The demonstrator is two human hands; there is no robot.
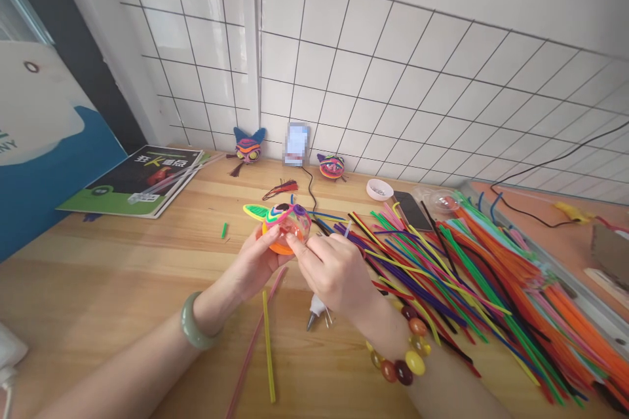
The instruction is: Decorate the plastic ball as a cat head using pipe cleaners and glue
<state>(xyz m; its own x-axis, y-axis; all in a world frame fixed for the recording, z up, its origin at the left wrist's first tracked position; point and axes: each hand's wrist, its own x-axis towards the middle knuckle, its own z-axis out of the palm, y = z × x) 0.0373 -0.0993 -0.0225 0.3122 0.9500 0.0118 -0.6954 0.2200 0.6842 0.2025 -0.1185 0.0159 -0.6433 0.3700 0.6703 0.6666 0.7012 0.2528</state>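
Note:
Above the table, my left hand (258, 258) is closed around a clear plastic ball ornament (276, 215) wrapped in colourful pipe cleaners, with a yellow-and-green ear sticking out to the left. My right hand (334, 265) meets it from the other side, its index fingertip pressing on the front of the ball. The other right fingers are curled in, and whatever they may hold is hidden. Just below that hand lies a glue gun (314, 311), its dark nozzle pointing toward me and its body partly covered.
Many loose pipe cleaners (417, 268) spread across the right side. At the back stand two finished-looking animal heads (248, 147) and a lit phone (297, 144). A white bowl (379, 190), dark phone (413, 211), red tassels (282, 188) and magazine (132, 177) lie around.

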